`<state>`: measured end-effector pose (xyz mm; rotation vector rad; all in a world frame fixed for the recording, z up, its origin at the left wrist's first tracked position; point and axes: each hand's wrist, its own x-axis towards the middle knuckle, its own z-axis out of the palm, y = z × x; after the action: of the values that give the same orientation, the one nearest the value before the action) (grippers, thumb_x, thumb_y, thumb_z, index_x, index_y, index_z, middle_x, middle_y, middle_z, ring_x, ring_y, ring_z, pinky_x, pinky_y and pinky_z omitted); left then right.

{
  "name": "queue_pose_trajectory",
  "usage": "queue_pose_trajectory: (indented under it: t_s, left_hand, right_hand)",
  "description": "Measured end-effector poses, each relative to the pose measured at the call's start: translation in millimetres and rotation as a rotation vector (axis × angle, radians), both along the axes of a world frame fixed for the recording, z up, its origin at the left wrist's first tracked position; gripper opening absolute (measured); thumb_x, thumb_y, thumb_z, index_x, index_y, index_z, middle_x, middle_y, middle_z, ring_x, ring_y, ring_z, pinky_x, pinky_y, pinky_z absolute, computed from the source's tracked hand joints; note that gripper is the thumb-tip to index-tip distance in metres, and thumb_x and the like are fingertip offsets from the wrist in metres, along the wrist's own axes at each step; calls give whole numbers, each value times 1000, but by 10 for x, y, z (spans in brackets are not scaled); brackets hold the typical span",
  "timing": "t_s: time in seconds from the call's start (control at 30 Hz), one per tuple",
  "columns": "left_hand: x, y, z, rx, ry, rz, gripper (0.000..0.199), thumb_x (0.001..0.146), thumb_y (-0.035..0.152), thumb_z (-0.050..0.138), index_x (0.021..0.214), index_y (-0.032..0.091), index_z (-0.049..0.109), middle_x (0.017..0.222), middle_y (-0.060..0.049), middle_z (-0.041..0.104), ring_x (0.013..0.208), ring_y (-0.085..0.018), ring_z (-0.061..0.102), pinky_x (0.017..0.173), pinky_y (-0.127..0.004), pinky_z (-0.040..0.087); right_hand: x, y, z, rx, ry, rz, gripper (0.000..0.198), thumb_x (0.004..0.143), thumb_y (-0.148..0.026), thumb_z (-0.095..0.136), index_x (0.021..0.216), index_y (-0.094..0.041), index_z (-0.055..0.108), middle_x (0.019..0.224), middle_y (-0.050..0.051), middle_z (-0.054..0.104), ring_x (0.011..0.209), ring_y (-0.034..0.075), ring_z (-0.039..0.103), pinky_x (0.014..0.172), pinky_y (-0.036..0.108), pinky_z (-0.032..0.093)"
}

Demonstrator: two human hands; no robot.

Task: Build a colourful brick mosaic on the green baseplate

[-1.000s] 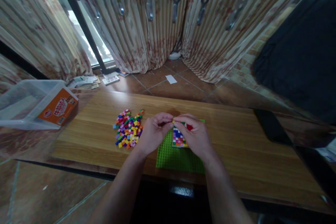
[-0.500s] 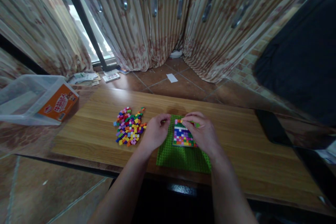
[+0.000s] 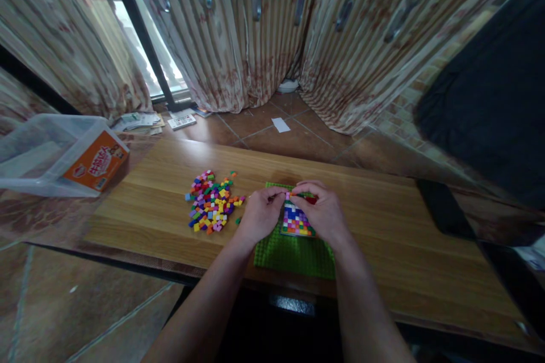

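A green studded baseplate [image 3: 293,260] lies on the wooden table, and on it rests a square panel of small multicoloured bricks [image 3: 298,221]. My left hand [image 3: 260,214] is closed in a pinch at the panel's far left corner, its fingertips beside a pink brick [image 3: 288,195]. From the other side my right hand [image 3: 322,208] reaches over the panel's far right part, thumb and forefinger pinched close to the same corner. Whatever lies between the fingertips of either hand is too small to make out. The right hand hides part of the panel.
Left of the baseplate is a heap of loose coloured bricks [image 3: 213,204] on the wooden table [image 3: 409,255]. A clear plastic bin [image 3: 51,150] with an orange label stands at the far left. Towards the right end lies a dark flat object [image 3: 445,210]. Striped curtains [image 3: 238,39] hang behind.
My left hand has moved right to the panel's corner, meeting the right fingertips there. The right hand has shifted slightly left. The baseplate has turned a little, and the view has shifted slightly.
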<state>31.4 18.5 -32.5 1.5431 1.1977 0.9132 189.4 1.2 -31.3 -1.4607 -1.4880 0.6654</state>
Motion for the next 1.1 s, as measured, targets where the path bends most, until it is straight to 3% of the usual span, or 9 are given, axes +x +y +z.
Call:
queue_pose_trajectory:
  t_s: [0.13, 0.27, 0.57, 0.8, 0.93, 1.1]
  left_hand:
    - [4, 0, -15, 8, -7, 0, 25, 90, 23, 54, 93, 18, 78, 92, -5, 79, 83, -19, 70, 75, -28, 54]
    - [16, -5, -11, 19, -26, 0, 25, 90, 22, 54, 92, 19, 79, 91, -3, 79, 81, -18, 70, 74, -27, 53]
    - [24, -32, 46, 35, 10, 13, 26, 90, 19, 53, 90, 19, 79, 90, -2, 79, 80, -17, 70, 74, -27, 53]
    - [-30, -8, 47, 56, 58, 0, 29, 91, 19, 49, 95, 18, 78, 88, -5, 78, 82, -19, 70, 77, -29, 55]
    - [-250, 90, 84, 115, 192, 81, 30, 89, 16, 49, 99, 16, 77, 95, -8, 78, 84, -19, 71, 82, -30, 56]
    - [-712, 209, 123, 170, 624, 145, 34, 81, 6, 51, 99, 17, 77, 101, -9, 78, 96, -22, 70, 92, -33, 53]
  right_hand:
    - [17, -3, -19, -122, 88, 6, 23, 74, -36, 74, 92, -21, 75, 94, 5, 76, 87, 22, 68, 85, 39, 52]
    - [36, 8, -50, -165, 136, 26, 26, 73, -38, 74, 91, -20, 76, 91, 6, 77, 80, 21, 70, 77, 36, 53]
    - [47, 23, -41, -168, 87, 65, 23, 75, -38, 71, 87, -20, 76, 82, 4, 77, 72, 19, 67, 71, 34, 52]
    - [70, 2, -63, -182, 121, 58, 30, 76, -43, 73, 96, -21, 75, 94, 5, 77, 82, 20, 69, 78, 35, 53]
    - [87, -15, -2, -146, 156, -2, 36, 84, -50, 64, 102, -21, 75, 99, 8, 78, 91, 23, 71, 83, 37, 54]
    - [125, -63, 66, -82, 170, -108, 41, 87, -56, 60, 100, -20, 75, 104, 9, 78, 98, 26, 71, 88, 40, 53]
